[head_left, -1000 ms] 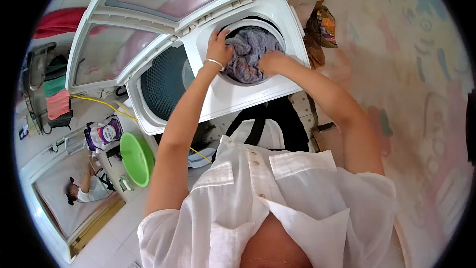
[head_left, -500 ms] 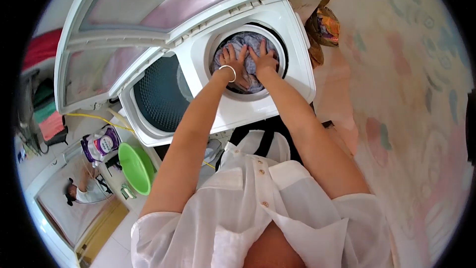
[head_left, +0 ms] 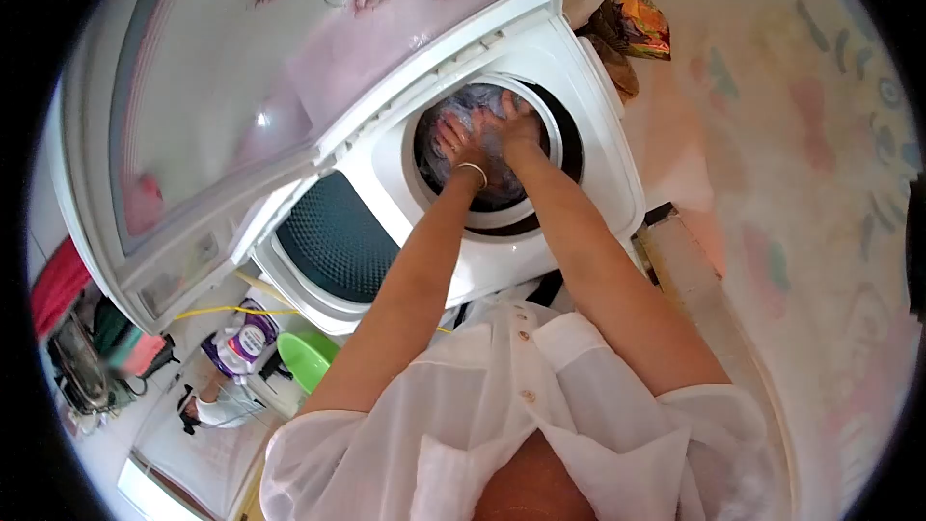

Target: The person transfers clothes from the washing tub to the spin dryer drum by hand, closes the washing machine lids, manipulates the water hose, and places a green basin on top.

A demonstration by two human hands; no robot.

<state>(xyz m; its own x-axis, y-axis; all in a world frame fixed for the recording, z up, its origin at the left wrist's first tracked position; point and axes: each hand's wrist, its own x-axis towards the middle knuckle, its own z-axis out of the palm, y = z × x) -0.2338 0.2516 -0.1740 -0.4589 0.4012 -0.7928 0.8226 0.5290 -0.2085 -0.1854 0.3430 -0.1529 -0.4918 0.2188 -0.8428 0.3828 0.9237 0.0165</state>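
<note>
Greyish-purple laundry [head_left: 479, 96] fills the round spin tub [head_left: 410, 150] of a white twin-tub washing machine [head_left: 603, 150]. Both my hands reach down inside, side by side. My left hand [head_left: 467, 145], a white bangle at its wrist, lies on the cloth with its fingers spread. Against the same cloth, my right hand [head_left: 514, 125] is also flat and open. Part of the laundry is hidden beneath them. Next to the spin tub is the larger dark blue-green wash tub [head_left: 342, 236]. The flower-patterned lid [head_left: 318, 48] stands raised.
Left of the machine are a green basin [head_left: 307, 359], a purple-and-white package [head_left: 241, 338] and a yellow hose [head_left: 217, 311]. A mirror reflects a person [head_left: 217, 405]. A brown bag with an orange packet [head_left: 639, 27] sits beside the wall [head_left: 772, 135] on the right.
Both hands have gone deeper into the spin tub, and the laundry sits lower, with more dark gap showing around the tub's ring. The view has tilted, so the raised lid looks larger.
</note>
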